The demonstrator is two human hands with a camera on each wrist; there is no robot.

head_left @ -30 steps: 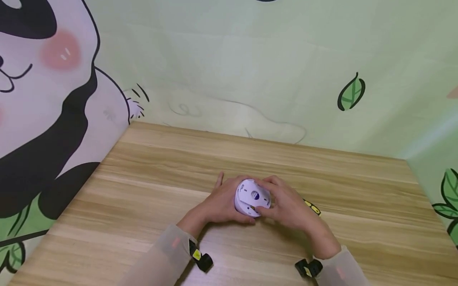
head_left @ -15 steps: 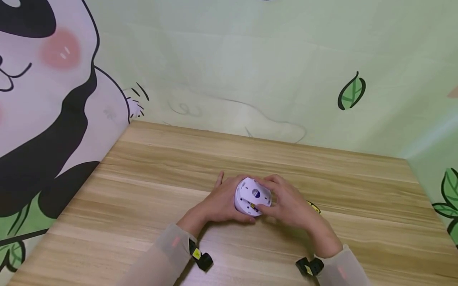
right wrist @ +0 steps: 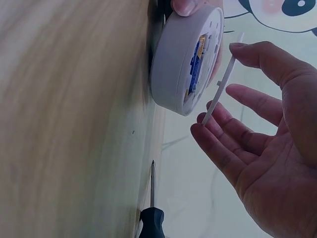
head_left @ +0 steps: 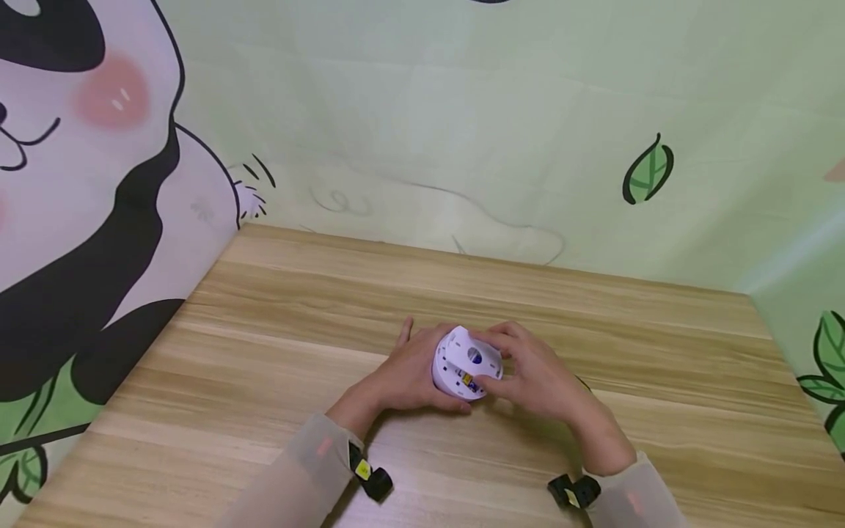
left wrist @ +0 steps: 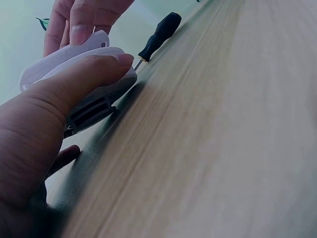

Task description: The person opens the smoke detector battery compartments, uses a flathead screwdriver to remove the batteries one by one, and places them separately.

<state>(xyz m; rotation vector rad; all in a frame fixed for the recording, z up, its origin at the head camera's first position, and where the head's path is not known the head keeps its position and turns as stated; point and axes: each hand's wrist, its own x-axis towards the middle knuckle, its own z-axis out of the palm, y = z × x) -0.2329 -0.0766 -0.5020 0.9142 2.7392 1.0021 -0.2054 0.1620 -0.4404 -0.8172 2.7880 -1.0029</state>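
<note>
A round white smoke detector (right wrist: 171,64) stands on the table, held around its side by my left hand (head_left: 409,374). Dark slots show low on its body in the left wrist view. My right hand (head_left: 535,374) pinches the thin white mounting plate (right wrist: 220,91) between thumb and fingertips. The plate is lifted and tilted off the detector's face, with a gap between them in the right wrist view. Blue and yellow batteries (right wrist: 197,64) show in the opening beneath. A screwdriver (left wrist: 161,34) with a dark handle lies beyond; my right forearm mostly hides it in the head view.
The wood-grain table (head_left: 264,323) runs back to a pale green wall (head_left: 462,147) with printed leaves. A panda print (head_left: 119,183) covers the left side. A small black camera is strapped at each wrist.
My right hand has moved slightly right and raised the plate from the detector's face, uncovering more of the batteries. My left hand keeps its place.
</note>
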